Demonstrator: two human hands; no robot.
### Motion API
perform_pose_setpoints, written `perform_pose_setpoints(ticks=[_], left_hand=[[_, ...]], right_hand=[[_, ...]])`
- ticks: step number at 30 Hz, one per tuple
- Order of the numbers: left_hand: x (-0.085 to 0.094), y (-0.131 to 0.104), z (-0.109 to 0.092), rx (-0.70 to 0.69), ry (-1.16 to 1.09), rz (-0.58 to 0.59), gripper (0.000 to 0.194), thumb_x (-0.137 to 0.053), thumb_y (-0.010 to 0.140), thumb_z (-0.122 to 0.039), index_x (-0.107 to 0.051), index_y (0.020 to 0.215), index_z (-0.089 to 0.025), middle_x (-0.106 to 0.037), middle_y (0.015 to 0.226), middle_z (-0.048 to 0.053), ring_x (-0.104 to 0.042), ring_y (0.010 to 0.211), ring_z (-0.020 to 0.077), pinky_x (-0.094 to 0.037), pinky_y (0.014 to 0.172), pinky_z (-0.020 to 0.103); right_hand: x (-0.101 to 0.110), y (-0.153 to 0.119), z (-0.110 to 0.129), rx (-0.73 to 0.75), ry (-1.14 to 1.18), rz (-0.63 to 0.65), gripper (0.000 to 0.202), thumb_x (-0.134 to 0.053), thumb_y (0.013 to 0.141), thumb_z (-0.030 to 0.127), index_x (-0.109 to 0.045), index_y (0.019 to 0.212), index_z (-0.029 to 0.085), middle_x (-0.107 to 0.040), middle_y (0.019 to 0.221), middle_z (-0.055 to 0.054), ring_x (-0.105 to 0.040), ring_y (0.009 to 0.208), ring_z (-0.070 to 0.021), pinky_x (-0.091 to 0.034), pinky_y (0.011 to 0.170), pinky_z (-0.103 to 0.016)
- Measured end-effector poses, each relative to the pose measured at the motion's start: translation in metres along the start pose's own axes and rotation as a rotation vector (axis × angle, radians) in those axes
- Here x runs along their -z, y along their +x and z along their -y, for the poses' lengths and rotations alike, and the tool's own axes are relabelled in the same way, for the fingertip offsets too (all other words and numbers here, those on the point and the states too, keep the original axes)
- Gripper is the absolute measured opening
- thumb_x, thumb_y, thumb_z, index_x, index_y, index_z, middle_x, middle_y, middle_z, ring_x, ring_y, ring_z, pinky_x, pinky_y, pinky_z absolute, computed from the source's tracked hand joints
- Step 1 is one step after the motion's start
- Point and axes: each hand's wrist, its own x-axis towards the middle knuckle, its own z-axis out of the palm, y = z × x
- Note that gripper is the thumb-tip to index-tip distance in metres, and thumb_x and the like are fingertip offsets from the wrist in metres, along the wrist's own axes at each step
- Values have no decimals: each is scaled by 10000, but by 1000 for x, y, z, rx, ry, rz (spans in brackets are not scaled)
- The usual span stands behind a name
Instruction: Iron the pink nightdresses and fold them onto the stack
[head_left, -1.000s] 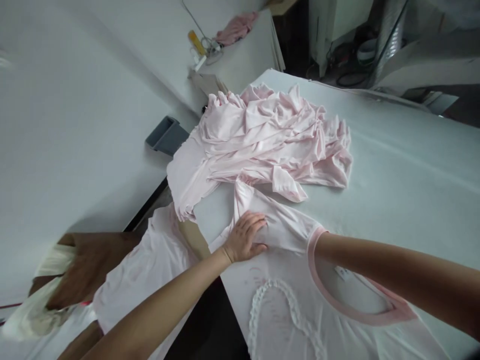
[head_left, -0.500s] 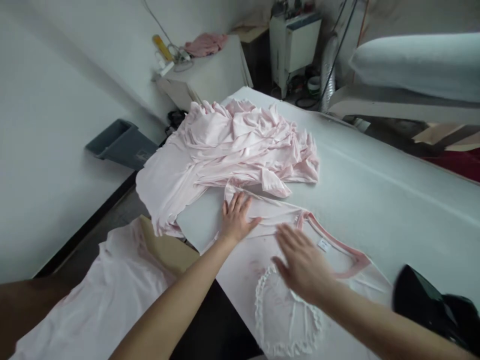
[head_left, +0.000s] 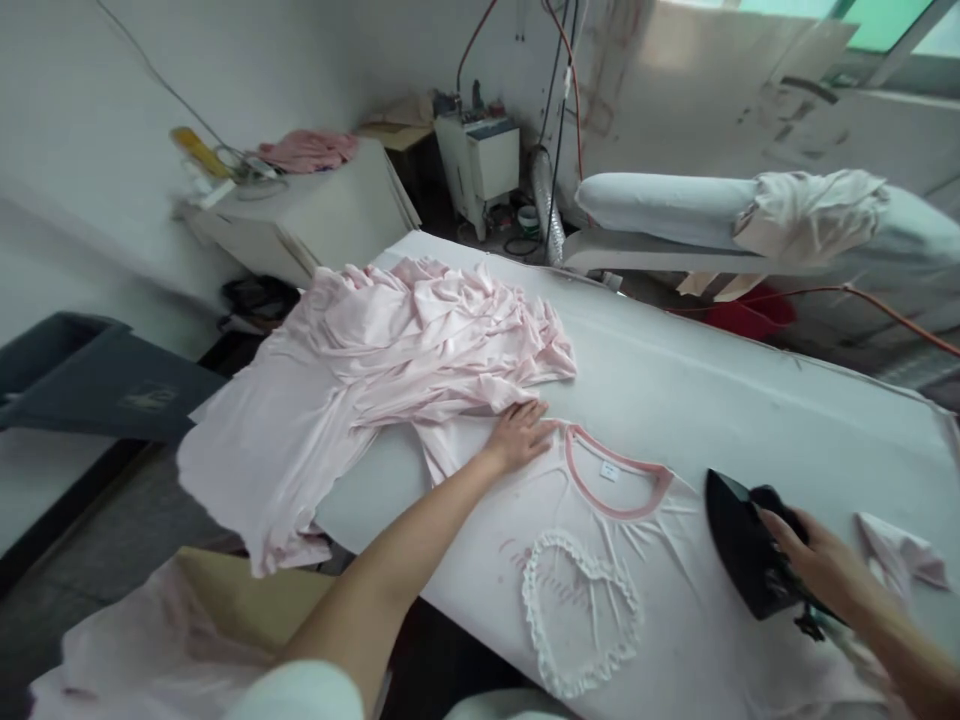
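Note:
A pale pink shirt (head_left: 487,540) lies spread over the ironing table, with a darker pink neckband and a heart-shaped white ruffle on its front. My left hand (head_left: 519,437) rests flat on its shoulder, left of the neckline, fingers stretched out. At the right, my right hand (head_left: 821,555) is wrapped round the handle of a black iron (head_left: 750,550). The iron sits over the shirt's right side, near the sleeve, its tip pointing away from me; whether its sole touches the cloth is hidden.
A heap of crumpled pink shirts (head_left: 427,330) lies beyond my left hand and hangs over the edge of the table (head_left: 720,380). Below left, a cardboard box (head_left: 232,600) holds more pink cloth. A grey bin (head_left: 112,380) stands left. A padded ironing arm (head_left: 667,208) runs behind.
My right hand has left the shirt front and gripped the iron at the right. My left hand has shifted along the shoulder toward the neckband. The view has swung right.

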Motion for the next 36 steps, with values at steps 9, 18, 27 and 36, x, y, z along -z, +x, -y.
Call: perform_pose_setpoints(ticks=[9, 18, 27, 36], left_hand=[[35, 70, 6, 139, -246, 21, 428, -696, 866, -335, -691, 1270, -196, -565, 1484, 116, -467, 1414, 261, -321, 1206, 409], [36, -204, 14, 880, -113, -342, 258, -677, 864, -454, -685, 855, -196, -688, 914, 95, -645, 944, 283, -451, 858, 395], [28, -234, -1, 985, -324, -250, 260, -542, 927, -394, -645, 773, -211, -677, 813, 53, -655, 838, 223, -416, 778, 337], [31, -257, 18, 957, -567, -302, 360, -464, 873, -496, -679, 836, -210, -716, 924, 65, -668, 915, 234, -506, 865, 345]], right_hand=[[-48, -29, 234, 347, -45, 256, 440, -464, 930, 609, -640, 945, 206, -726, 851, -92, -672, 742, -228, -445, 642, -297], [-98, -10, 302, 715, -256, 466, 491, -559, 869, 687, -651, 847, 205, -692, 758, -51, -624, 703, -199, -349, 600, -273], [-109, -50, 339, 1202, -613, 708, 488, -574, 896, 687, -688, 917, 213, -727, 776, -71, -666, 694, -214, -302, 584, -284], [-120, -136, 346, 985, -548, 647, 485, -593, 880, 660, -725, 930, 196, -764, 886, -128, -730, 831, -296, -480, 686, -333]])
